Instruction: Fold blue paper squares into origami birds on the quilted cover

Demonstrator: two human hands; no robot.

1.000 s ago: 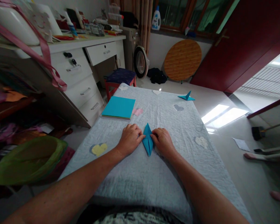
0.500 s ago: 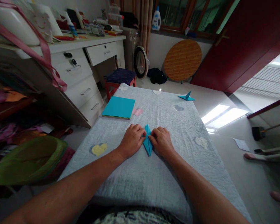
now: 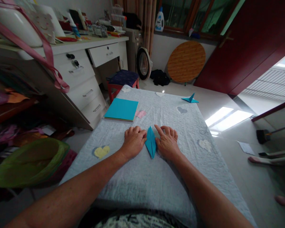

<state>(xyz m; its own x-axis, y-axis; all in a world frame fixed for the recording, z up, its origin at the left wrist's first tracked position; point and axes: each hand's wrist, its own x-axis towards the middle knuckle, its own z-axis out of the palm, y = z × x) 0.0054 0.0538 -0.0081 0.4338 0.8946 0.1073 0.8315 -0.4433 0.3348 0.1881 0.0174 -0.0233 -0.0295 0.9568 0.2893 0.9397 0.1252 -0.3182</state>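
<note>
A narrow diamond of folded blue paper (image 3: 151, 145) lies on the cloth-covered table between my hands, a crease running down its middle. My left hand (image 3: 134, 141) is closed at its left edge, thumb and fingers pinching there. At the right edge, my right hand (image 3: 167, 142) rests with the index finger stretched forward and the thumb by the paper. Its fingers are apart, and nothing shows in its grasp. Beyond my left hand is a stack of square blue paper (image 3: 121, 109). A folded blue paper piece (image 3: 190, 98) with an upright point sits at the far right corner.
The light quilted cloth (image 3: 166, 186) with heart patches covers the table. A green-lined bin (image 3: 30, 164) stands at the left, below a white desk (image 3: 83, 76). Past the far edge are a stool (image 3: 122, 78) and an open washing machine door (image 3: 143, 64).
My right hand has moved slightly right, off the middle of the folded paper, and its index finger has straightened. My left hand has shifted a little left, toward the paper's edge.
</note>
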